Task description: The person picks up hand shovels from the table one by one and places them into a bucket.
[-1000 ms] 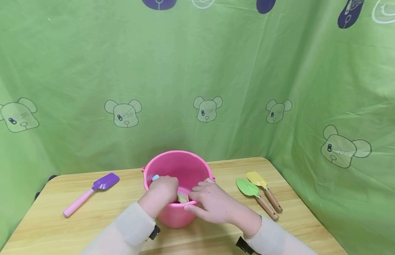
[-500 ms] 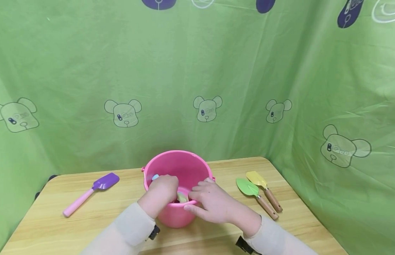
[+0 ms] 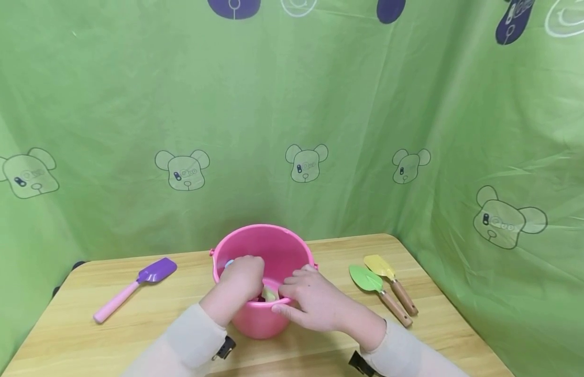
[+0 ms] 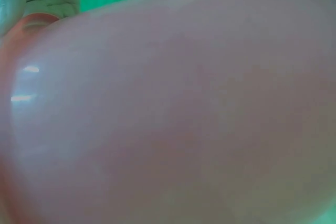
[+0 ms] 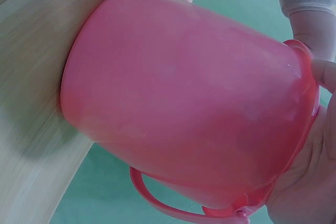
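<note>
A: What can't be made out inside the pink bucket (image 3: 263, 246)?

B: The left hand (image 3: 241, 276) reaches down in, so its fingers are hidden behind the near wall. Something pale yellow (image 3: 269, 294) beside them is too covered to identify.

A: And the wrist views?

B: The left one is a blurred pink surface. The right one cuts the right hand (image 5: 310, 177) off at the edge.

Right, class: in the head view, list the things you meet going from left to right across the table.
Purple shovel with a pink handle → pink bucket → green trowel → yellow trowel.
</note>
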A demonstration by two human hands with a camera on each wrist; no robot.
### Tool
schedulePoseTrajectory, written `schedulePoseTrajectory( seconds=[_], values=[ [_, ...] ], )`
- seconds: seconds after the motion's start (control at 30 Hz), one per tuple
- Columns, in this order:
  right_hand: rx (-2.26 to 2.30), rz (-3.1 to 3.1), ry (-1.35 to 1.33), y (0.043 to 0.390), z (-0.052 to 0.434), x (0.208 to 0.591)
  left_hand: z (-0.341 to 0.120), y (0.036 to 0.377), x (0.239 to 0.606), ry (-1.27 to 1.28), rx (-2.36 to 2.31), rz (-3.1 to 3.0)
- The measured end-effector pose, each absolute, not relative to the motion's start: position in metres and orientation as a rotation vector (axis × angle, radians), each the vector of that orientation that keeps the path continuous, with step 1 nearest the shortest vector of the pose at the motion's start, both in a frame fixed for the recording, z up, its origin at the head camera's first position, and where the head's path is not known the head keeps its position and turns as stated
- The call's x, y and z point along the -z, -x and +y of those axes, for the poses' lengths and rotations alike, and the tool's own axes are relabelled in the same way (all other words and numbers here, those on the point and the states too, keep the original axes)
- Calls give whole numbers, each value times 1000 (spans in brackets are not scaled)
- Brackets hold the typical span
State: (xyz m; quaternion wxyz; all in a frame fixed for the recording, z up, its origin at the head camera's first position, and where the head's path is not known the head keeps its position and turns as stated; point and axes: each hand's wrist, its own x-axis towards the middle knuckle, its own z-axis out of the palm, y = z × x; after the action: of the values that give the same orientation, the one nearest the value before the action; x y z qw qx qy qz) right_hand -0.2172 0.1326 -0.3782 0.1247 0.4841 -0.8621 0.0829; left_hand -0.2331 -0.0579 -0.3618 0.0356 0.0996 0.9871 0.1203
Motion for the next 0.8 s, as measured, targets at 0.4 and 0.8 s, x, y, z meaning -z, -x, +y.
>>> schedulePoseTrajectory(
  seconds=[0.4, 0.8],
  values=[
    [-242, -2507, -1417, 218, 133, 380, -72, 230, 354, -404, -631, 3167],
    [-242, -2507, -1415, 218, 133, 379, -97, 219, 347, -420, -752, 3283]
  ],
)
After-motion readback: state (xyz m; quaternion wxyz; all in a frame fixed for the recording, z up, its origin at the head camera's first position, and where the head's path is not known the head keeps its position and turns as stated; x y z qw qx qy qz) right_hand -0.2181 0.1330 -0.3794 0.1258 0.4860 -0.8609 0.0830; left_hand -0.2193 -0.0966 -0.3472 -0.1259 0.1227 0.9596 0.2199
